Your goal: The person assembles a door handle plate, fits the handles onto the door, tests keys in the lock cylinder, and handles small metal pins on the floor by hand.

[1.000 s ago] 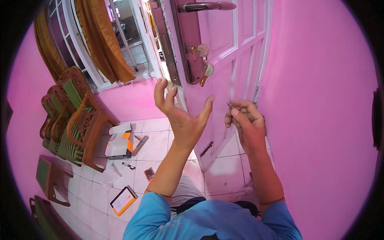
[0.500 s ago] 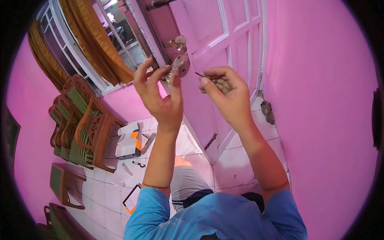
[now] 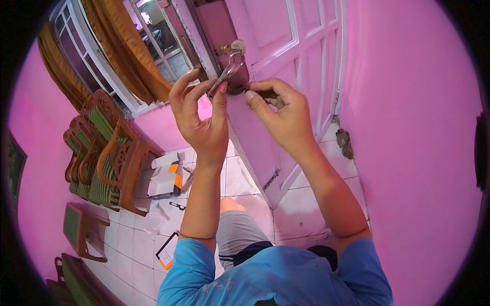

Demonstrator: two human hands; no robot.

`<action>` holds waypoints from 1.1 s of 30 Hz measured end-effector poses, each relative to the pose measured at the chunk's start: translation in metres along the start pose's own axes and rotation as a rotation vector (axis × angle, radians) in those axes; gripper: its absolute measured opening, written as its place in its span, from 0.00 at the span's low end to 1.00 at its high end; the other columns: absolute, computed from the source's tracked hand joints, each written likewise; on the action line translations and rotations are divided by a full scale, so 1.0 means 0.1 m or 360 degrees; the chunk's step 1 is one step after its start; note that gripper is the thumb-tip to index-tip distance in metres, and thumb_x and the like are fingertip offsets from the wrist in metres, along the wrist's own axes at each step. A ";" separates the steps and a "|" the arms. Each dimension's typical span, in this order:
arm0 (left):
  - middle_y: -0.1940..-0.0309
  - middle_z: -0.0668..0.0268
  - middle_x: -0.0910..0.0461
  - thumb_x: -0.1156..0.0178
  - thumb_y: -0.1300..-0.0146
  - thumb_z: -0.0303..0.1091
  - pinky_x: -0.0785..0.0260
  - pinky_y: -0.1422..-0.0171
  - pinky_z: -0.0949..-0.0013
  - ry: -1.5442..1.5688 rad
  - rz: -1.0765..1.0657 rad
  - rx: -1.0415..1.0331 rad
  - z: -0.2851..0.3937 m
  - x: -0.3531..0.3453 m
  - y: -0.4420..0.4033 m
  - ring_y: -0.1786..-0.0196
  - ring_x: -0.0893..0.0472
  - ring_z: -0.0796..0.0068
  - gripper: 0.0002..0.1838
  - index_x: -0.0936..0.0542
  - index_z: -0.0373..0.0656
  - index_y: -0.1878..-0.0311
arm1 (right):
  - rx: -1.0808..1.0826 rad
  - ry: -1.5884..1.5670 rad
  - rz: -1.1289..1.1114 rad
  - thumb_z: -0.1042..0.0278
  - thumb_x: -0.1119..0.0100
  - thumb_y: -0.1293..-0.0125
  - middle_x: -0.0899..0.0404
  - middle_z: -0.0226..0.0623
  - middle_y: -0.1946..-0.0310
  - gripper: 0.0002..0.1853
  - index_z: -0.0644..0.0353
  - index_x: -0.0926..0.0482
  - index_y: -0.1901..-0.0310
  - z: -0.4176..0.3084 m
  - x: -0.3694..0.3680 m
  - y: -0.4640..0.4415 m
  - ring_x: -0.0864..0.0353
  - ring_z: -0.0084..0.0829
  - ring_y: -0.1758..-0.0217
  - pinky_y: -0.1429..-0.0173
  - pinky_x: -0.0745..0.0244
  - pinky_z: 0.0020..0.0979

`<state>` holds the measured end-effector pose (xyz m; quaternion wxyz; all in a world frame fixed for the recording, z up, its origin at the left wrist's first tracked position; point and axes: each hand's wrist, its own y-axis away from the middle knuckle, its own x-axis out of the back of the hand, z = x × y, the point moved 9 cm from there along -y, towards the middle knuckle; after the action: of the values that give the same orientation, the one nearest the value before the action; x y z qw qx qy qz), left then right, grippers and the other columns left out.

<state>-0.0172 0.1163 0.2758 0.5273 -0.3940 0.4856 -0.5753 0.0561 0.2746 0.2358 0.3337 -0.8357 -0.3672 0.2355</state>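
Observation:
A pink door (image 3: 258, 130) stands ajar in front of me, with a metal lock plate (image 3: 240, 77) near its edge. One key (image 3: 237, 47) sits in the brass cylinder, and a ring links it to a bunch of keys (image 3: 220, 81). Between thumb and finger, my left hand (image 3: 201, 132) pinches those hanging keys, holding them aside to the left. My right hand (image 3: 288, 115) is closed in a pinch at the lower end of the plate. Its fingertips mostly cover a thin, dark, screw-like piece.
Wooden chairs (image 3: 115, 163) with green striped seats line the left wall below a curtained window (image 3: 158, 46). An opened box (image 3: 167, 178), a small level-like tool (image 3: 177, 206) and an orange-edged card (image 3: 167, 252) lie on the tiles. A dark cloth (image 3: 344, 143) is by the right wall.
My right hand has moved left to the plate's lower end, bringing the thin dark piece against it. The keys in my left hand have swung clear of the plate's lower part.

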 end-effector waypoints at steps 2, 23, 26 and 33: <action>0.41 0.60 0.26 0.29 0.36 0.28 0.34 0.32 0.64 -0.0064 -0.0014 -0.0051 -0.01 -0.01 0.00 0.36 0.27 0.68 0.09 0.16 0.41 0.54 | 0.0072 0.0043 0.0018 0.77 0.34 0.35 0.13 0.43 0.59 0.09 0.69 0.17 0.55 -0.01 0.00 -0.03 0.12 0.29 0.57 0.50 0.18 0.29; 0.32 0.54 0.34 0.32 0.36 0.26 0.40 0.24 0.58 0.0433 -0.0141 0.0230 -0.37 -0.19 0.30 0.28 0.32 0.63 0.40 0.43 0.37 0.25 | 0.0422 0.0365 -0.0056 0.81 0.35 0.40 0.16 0.39 0.63 0.07 0.67 0.20 0.59 -0.18 -0.02 -0.12 0.14 0.31 0.61 0.53 0.20 0.30; 0.35 0.51 0.34 0.32 0.41 0.22 0.37 0.27 0.58 0.0413 -0.0184 0.0196 -0.34 -0.20 0.32 0.31 0.30 0.60 0.45 0.47 0.31 0.24 | 0.0291 0.0248 -0.0008 0.81 0.35 0.38 0.16 0.39 0.62 0.07 0.67 0.20 0.59 -0.09 0.01 -0.10 0.14 0.29 0.61 0.53 0.20 0.30; 0.34 0.53 0.37 0.32 0.39 0.21 0.40 0.24 0.61 0.0597 -0.0161 0.0357 -0.51 -0.31 0.37 0.30 0.31 0.61 0.44 0.47 0.31 0.24 | 0.0275 0.0464 -0.0081 0.81 0.36 0.37 0.16 0.39 0.63 0.07 0.68 0.21 0.58 -0.13 -0.02 -0.13 0.15 0.30 0.61 0.52 0.20 0.31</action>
<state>-0.0538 0.1551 0.2303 0.4388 -0.2428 0.4877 -0.7146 0.0574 0.2745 0.2546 0.4599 -0.8196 -0.3142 0.1339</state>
